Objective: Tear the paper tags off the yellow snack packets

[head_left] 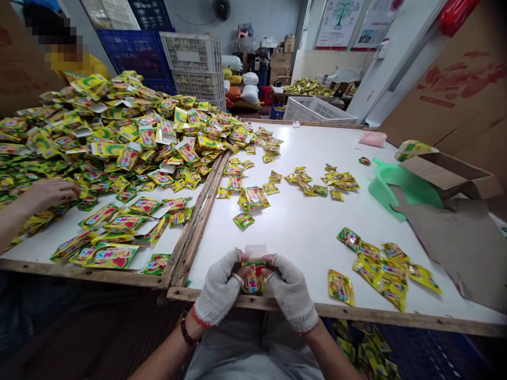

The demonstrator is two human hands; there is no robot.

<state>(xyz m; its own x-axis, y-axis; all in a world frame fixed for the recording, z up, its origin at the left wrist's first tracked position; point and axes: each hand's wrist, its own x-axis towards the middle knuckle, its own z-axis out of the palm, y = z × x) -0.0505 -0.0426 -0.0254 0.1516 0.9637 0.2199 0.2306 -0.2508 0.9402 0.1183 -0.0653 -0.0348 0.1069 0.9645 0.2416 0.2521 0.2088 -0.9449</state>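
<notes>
Both my hands wear white knit gloves with open fingertips. My left hand [219, 289] and my right hand [290, 292] meet at the near edge of the white table [309, 232]. Together they pinch a small yellow-green carton [253, 274] with its white flap up and packets inside. Loose yellow-green sachets [382, 269] lie just right of my right hand. More sachets [249, 198] are scattered further out in front.
A big heap of flat cartons and sachets [106, 137] covers the left table. Another person's hand [47, 192] reaches into it. A green scoop [396, 184] and an open cardboard box [451, 177] sit at the right. Plastic crates [194, 66] stand behind.
</notes>
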